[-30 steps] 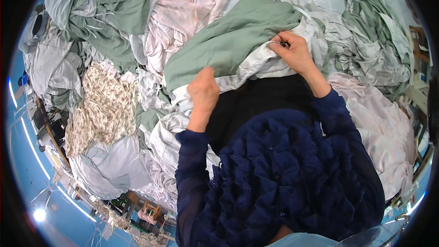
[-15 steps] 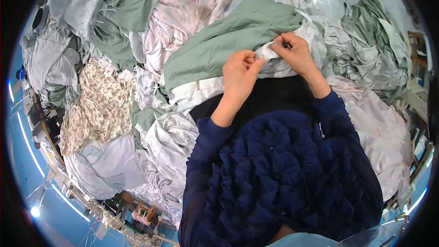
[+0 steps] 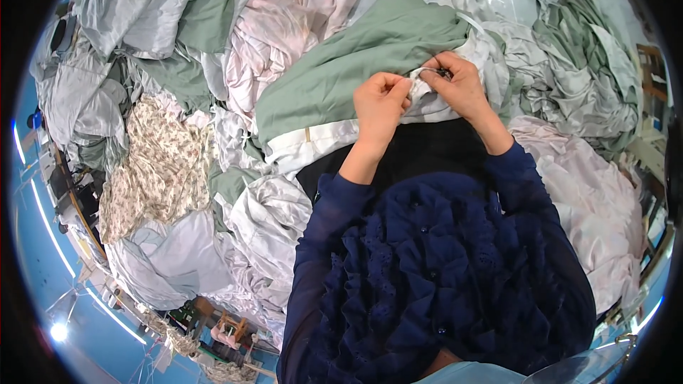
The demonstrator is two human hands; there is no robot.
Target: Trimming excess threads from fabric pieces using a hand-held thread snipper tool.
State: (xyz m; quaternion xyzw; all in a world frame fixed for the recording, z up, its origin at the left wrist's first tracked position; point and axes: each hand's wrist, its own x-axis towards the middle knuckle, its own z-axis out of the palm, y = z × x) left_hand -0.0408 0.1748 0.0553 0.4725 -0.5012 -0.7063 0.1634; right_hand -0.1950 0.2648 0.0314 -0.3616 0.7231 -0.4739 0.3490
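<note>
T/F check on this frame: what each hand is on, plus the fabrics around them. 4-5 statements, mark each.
1. Both hands pinch the same white fabric edge. True: the left hand and right hand meet on it.
2. The left hand rests flat on the floral cloth. False: that cloth lies far off to the left, untouched.
3. A sage-green sheet lies just beyond the hands. True.
4. The right hand is empty. False: a small dark item shows at its fingers; what it is cannot be told.
5. The sleeves are red. False: they are dark navy.
</note>
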